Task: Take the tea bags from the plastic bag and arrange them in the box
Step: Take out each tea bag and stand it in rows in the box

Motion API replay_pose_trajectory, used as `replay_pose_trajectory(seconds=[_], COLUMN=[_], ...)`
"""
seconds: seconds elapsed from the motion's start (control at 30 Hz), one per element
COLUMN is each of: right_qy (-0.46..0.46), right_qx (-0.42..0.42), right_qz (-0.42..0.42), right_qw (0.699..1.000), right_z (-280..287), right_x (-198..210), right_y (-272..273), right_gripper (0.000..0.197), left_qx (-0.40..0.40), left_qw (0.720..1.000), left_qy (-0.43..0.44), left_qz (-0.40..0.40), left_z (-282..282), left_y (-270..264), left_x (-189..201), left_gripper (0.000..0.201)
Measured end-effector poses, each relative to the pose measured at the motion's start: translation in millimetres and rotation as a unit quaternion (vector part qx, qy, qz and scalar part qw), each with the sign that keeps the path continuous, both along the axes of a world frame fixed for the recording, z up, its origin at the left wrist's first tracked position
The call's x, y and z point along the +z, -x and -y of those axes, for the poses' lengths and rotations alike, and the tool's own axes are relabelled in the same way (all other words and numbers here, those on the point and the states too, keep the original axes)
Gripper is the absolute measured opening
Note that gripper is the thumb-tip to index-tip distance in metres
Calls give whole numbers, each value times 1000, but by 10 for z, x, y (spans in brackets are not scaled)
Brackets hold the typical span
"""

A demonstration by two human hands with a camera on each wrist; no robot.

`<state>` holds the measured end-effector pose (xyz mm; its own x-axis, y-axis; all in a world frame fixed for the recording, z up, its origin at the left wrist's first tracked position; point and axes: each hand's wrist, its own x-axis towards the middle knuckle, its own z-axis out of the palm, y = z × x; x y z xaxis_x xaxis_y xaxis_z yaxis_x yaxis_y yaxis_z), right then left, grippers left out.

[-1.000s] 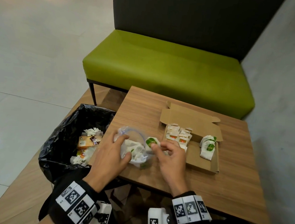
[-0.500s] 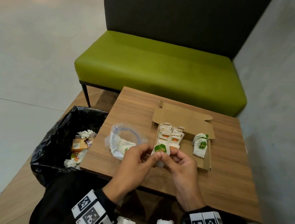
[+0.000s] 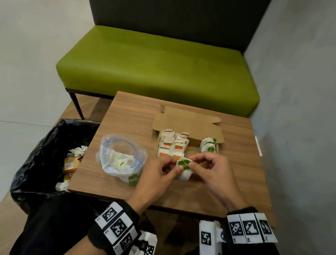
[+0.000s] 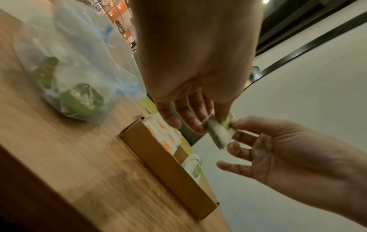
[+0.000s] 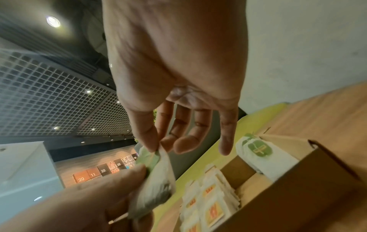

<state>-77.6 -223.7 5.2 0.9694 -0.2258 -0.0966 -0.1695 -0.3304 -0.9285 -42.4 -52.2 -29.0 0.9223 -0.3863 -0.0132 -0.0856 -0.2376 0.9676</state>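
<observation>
two hands met above the near edge of the cardboard box (image 3: 196, 128): the left hand (image 3: 155, 176) and the right hand (image 3: 214, 174) each pinched one and the same tea bag (image 3: 184, 168), a soft white paper pouch with a green leaf-printed tag, held in the air just over the box's front wall. in the left wrist view the left thumb and forefinger clamped the pouch's upper end while the right fingertips (image 4: 235, 121) touched its tag; the remaining fingers were loosely spread. the square wooden table (image 3: 135, 113) showed a matte brown grain. to the left of the hands lay one crumpled, translucent plastic bag (image 3: 117, 157) with a blue seal line, holding further tea bags with green tags, too bunched to count. the box, of plain brown corrugated board with its lid flap folded back, held two groups: orange-tagged bags (image 3: 171, 142) in two rows at its left, and green-tagged bags (image 3: 209, 145) stacked at its right; exact numbers could not be told. one black-lined bin (image 3: 43, 148) stood beside the table's left edge. farthest stood one green upholstered bench (image 3: 159, 67).
</observation>
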Motion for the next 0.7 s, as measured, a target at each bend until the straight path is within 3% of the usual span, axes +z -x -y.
replay_pose_trajectory(seconds=[0.23, 0.43, 0.7], right_qy=[138, 270, 300], right_qx=[51, -6, 64], right_qz=[-24, -59, -143], right_qw=[989, 961, 941], right_z=[358, 749, 889], right_x=[-39, -211, -330], right_y=[-159, -328, -509], right_gripper=[8, 10, 10], left_qx=[-18, -27, -34], left_qw=[997, 988, 983], left_qy=[-71, -148, -178], left_qz=[16, -21, -7], left_z=[327, 411, 427], left_y=[-160, -246, -224], left_x=[-113, -214, -272], left_gripper=[7, 13, 11])
